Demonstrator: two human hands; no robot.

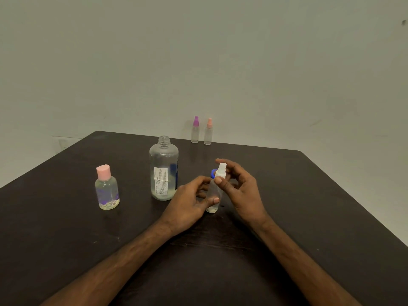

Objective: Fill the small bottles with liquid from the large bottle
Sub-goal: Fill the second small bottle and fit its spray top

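At frame centre, the left hand grips the small bottle upright by its body. The right hand pinches its white spray cap. The large bottle stands uncapped just left of the hands. Its label print is illegible.

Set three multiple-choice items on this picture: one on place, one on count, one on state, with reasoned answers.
1. Where is the small clear spray bottle with the white top?
A. between both hands
B. on the floor
C. lying flat
2. How many small spray bottles stand at the dark table's far edge?
A. one
B. two
C. four
3. The large clear plastic bottle's neck is
A. capped
B. corked
C. open
Answers: A, the left hand and right hand grip it; B, the purple-topped bottle and the peach-topped bottle; C, bare thread shows.
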